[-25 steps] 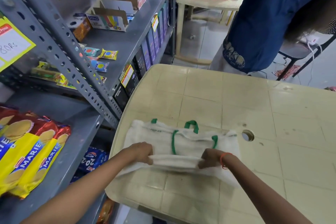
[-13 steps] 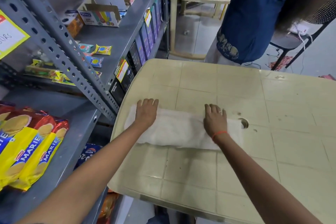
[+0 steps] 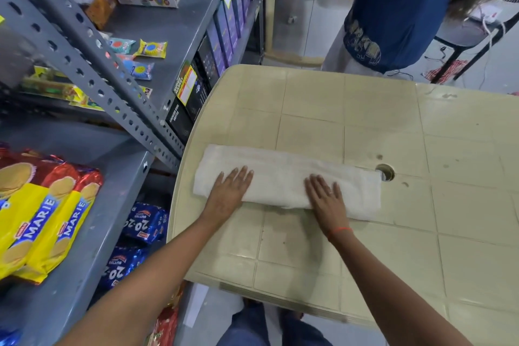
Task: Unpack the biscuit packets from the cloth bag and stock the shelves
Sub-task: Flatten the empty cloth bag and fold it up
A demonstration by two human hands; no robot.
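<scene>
So we've got the bag folded into a long flat strip on the tabletop, sitting toward the 9 o'clock side near the rounded edge. Its right end just reaches the round hole in the tabletop.

Our left hand is pressed flat on the bag's left part, fingers spread out, no grip on anything. Our right hand is the same deal, palm down and fingers splayed on the strip a bit right of centre, just resting on the cloth.

Over at 9 o'clock the grey shelf holds the Marie packets, yellow and red, lying side by side. Below that, around 7 o'clock, blue 20-20 packets sit on a lower level. Up at 1 o'clock, someone in blue stands past the tabletop's far edge.
</scene>
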